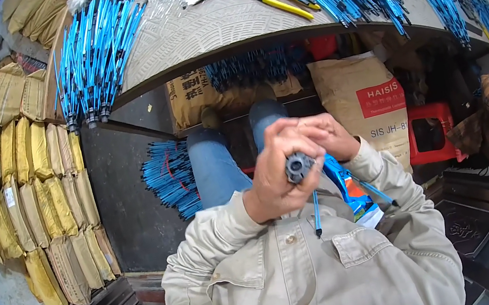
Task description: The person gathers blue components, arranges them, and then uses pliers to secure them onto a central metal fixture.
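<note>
My left hand (280, 172) is closed around a dark grey ribbed plastic fitting (299, 168), whose round open end faces up. Against it, above my lap, my right hand (331, 136) has its fingers bent and pressed together by the left hand's fingertips; what they grip is hidden. A thin blue tube (316, 208) with a black tip hangs below the fitting. Another blue tube (375, 190) slants down past my right wrist. Beneath the right forearm lies a blue and orange plastic packet (355, 195), partly covered by the sleeve.
Bundles of blue tubes (102, 53) lie along the table (174, 41), with yellow-handled pliers (284, 3) among them. More tubes (171, 177) are piled on the floor. A paper sack (344, 90) and a red stool (435, 150) stand right; stacked sacks (25, 157) line the left.
</note>
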`<state>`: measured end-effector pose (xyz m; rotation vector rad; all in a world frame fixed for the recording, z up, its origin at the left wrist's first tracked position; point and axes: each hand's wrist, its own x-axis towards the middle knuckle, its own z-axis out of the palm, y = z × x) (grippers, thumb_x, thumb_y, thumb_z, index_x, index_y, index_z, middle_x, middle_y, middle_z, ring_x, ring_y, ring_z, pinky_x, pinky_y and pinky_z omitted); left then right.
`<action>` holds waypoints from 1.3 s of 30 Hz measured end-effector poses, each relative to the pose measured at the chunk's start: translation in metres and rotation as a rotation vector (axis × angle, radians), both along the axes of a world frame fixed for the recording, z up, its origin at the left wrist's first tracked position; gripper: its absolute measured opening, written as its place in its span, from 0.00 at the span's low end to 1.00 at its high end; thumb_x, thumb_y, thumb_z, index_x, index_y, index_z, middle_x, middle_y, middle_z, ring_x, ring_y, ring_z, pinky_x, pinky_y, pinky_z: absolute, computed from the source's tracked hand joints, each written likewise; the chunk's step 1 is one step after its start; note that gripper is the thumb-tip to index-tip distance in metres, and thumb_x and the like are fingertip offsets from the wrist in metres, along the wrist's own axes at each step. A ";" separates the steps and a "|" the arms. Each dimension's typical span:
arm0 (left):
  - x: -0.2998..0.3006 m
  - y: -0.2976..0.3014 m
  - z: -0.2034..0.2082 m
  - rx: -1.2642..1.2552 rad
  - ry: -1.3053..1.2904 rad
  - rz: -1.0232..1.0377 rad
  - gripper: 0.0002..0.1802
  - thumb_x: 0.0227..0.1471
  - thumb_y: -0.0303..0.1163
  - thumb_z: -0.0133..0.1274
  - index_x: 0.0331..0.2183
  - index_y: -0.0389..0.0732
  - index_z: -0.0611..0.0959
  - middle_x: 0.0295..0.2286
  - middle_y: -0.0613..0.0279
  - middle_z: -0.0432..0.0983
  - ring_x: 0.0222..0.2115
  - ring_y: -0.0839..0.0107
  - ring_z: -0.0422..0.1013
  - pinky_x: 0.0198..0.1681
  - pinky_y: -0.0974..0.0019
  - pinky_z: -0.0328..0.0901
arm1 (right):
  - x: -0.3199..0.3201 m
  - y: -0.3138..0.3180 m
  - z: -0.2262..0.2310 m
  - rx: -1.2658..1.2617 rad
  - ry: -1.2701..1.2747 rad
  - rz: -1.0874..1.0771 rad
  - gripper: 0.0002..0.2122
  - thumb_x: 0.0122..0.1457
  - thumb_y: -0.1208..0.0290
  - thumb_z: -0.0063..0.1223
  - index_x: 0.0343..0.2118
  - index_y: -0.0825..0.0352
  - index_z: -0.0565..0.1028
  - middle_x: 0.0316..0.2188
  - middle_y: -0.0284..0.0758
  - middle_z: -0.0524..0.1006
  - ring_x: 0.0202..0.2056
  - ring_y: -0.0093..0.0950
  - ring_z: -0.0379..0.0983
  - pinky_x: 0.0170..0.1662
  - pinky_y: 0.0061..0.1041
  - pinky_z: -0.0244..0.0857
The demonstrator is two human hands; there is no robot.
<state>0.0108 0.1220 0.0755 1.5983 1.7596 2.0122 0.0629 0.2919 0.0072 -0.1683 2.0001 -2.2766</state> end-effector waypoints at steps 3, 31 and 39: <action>-0.027 -0.005 0.017 0.041 -0.083 0.075 0.14 0.46 0.14 0.49 0.34 0.37 0.65 0.29 0.54 0.74 0.35 0.63 0.74 0.47 0.53 0.63 | -0.045 0.009 0.007 0.069 0.124 0.034 0.12 0.60 0.66 0.46 0.35 0.71 0.76 0.30 0.28 0.76 0.35 0.17 0.69 0.40 0.22 0.63; -0.064 -0.113 -0.013 -0.215 -0.245 0.392 0.15 0.44 0.13 0.50 0.33 0.37 0.65 0.29 0.55 0.71 0.33 0.65 0.73 0.39 0.66 0.66 | -0.203 0.080 0.040 1.738 0.533 -0.450 0.12 0.56 0.57 0.49 0.32 0.62 0.70 0.36 0.35 0.73 0.44 0.34 0.67 0.42 0.35 0.59; -0.067 -0.112 -0.016 -0.194 -0.254 0.464 0.16 0.45 0.13 0.50 0.34 0.38 0.65 0.29 0.55 0.71 0.33 0.66 0.73 0.39 0.65 0.67 | -0.203 0.076 0.043 1.873 0.402 -0.392 0.11 0.56 0.61 0.50 0.32 0.64 0.69 0.37 0.36 0.73 0.41 0.31 0.68 0.42 0.32 0.59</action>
